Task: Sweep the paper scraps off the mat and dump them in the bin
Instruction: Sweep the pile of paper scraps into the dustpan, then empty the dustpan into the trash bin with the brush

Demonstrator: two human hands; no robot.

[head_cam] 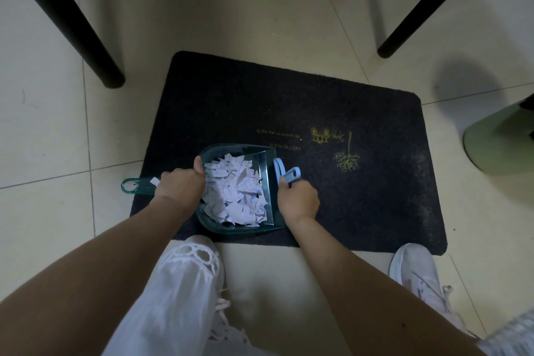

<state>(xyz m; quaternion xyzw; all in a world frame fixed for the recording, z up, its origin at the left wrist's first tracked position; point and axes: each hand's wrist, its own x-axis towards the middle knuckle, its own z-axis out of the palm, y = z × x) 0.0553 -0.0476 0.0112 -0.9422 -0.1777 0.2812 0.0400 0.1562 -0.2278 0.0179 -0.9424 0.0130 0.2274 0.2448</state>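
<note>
Leg: a white trouser leg (pixel 179 298) is closest, low in the middle.
Shoe: a white shoe (pixel 419 272) stands on the tile floor (pixel 43 130) by the near right corner of the mat.
Left hand: the left hand (pixel 180 186) holds the dustpan where the handle meets the pan, fingers curled round it, thumb on the rim.
Right hand: the right hand (pixel 299 199) grips the light blue brush (pixel 286 172), fingers wrapped tight.
Dustpan: the green see-through dustpan (pixel 248 227) sits on the near left part of the mat.
Paper scraps: the white paper scraps (pixel 234 191) lie piled inside the dustpan.
Mat: the dark mat (pixel 346 196) lies flat on the floor.
Brush: it is just beside the dustpan's right edge.
Table legs: black legs (pixel 95 46) stand beyond the mat.
</note>
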